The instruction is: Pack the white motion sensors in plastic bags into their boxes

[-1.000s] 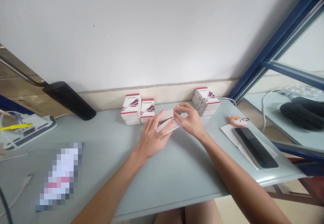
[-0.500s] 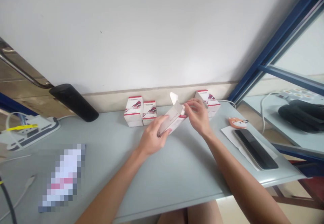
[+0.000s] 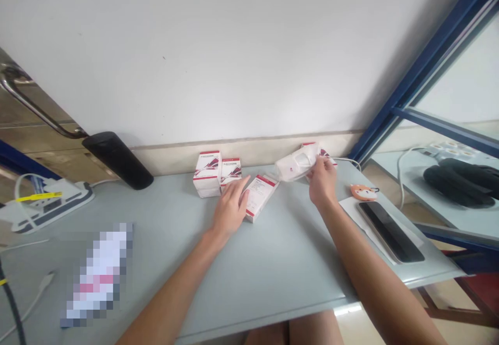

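Head view, the only one. Half a second earlier both my hands were on one carton, flap up. By this moment they'd split: my right hand (image 3: 323, 181) had gone off toward 2 o'clock with a white bagged item (image 3: 296, 164), fingers pinched shut on its right end, item clear of the counter (image 3: 273, 262). Likely it came out of the carton (image 3: 260, 195), which sat at its 8 o'clock, printed face up, seemingly on the counter. My left hand (image 3: 229, 212) was beside the carton's left edge, fingers half spread, thumb against it, no firm grip visible. So: unpacking of this piece looked done, carton and contents apart. Boxed stacks (image 3: 207, 174) stood at the carton's 10 o'clock; another stack (image 3: 326, 154), partly hidden, at 2.
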`<state>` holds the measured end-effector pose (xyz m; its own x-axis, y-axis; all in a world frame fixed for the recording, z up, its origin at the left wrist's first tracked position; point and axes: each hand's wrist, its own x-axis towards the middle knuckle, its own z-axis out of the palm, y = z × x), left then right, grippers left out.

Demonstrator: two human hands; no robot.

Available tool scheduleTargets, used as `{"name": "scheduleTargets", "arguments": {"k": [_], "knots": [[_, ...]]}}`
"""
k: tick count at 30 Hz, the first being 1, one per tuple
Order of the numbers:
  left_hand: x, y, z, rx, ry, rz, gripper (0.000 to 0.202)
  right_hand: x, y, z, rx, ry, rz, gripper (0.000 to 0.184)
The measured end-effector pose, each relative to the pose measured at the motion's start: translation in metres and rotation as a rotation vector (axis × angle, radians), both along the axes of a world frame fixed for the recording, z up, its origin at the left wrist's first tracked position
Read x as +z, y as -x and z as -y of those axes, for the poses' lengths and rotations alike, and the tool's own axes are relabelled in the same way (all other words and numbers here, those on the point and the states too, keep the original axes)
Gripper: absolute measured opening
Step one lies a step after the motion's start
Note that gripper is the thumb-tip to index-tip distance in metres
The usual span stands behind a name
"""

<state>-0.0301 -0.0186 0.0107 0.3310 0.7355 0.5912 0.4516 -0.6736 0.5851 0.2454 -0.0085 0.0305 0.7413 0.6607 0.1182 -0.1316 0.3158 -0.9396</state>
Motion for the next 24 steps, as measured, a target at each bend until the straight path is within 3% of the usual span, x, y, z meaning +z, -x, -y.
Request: {"name": "scheduleTargets", "arguments": {"k": [2, 3, 5, 7, 9, 15, 20, 24], "knots": [[0.002, -0.003, 0.004, 0.000, -0.129, 0.047, 0.033, -0.002, 0.012, 0.001, 0.123, 0.012, -0.043, 0.041], [0.005, -0.006, 0.008, -0.009, -0.118, 0.097, 0.032, -0.002, 0.018, 0.003, 0.171, 0.018, -0.062, 0.040], [0.011, -0.014, 0.017, -0.031, 0.080, 0.235, 0.043, -0.001, 0.031, 0.007, 0.239, 0.037, -0.102, 0.035], [0.018, -0.022, 0.024, -0.149, 0.391, 0.368, 0.060, 0.003, 0.043, 0.015, 0.298, 0.054, -0.120, 0.037], [0.024, -0.028, 0.027, -0.230, 0.608, 0.490, 0.063, 0.009, 0.054, 0.023, 0.380, 0.052, -0.070, 0.037], [0.031, -0.025, 0.020, -0.214, 0.900, 0.777, 0.047, 0.016, 0.079, 0.044, 0.543, -0.076, 0.343, 0.031], [0.032, -0.015, 0.016, -0.401, 1.119, 0.838, 0.045, 0.015, 0.076, 0.045, 0.594, -0.079, 0.437, 0.029], [0.035, -0.010, 0.017, -0.568, 1.244, 0.895, 0.050, 0.025, 0.068, 0.043, 0.640, -0.025, 0.360, 0.033]]}}
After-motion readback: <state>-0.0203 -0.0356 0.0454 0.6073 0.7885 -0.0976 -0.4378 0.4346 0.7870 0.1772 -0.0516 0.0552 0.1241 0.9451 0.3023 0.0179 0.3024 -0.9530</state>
